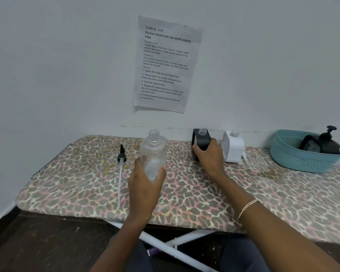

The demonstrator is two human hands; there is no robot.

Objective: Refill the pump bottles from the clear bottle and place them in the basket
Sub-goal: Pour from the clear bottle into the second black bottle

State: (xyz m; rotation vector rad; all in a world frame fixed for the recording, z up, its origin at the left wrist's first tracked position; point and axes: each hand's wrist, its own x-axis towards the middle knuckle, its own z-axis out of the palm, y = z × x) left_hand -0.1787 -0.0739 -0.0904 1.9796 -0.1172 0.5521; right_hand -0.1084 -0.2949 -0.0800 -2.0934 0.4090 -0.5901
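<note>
Head: clear bottle (153,152) in L hand (143,186)

I take this for a plain room in a home, turned into a makeshift work spot. What serves me as a table is an ironing board (204,193) in a leopard-print cover, standing on crossed white legs (161,247), with a wire iron rest (51,160) at its left end. Behind the board rises a bare, white-painted wall (67,75), and above the board a printed task sheet (165,63) is stuck to it. Under the board lies a dark, scuffed floor (37,242). A teal basket (302,163) sits on the board's right end.
</note>
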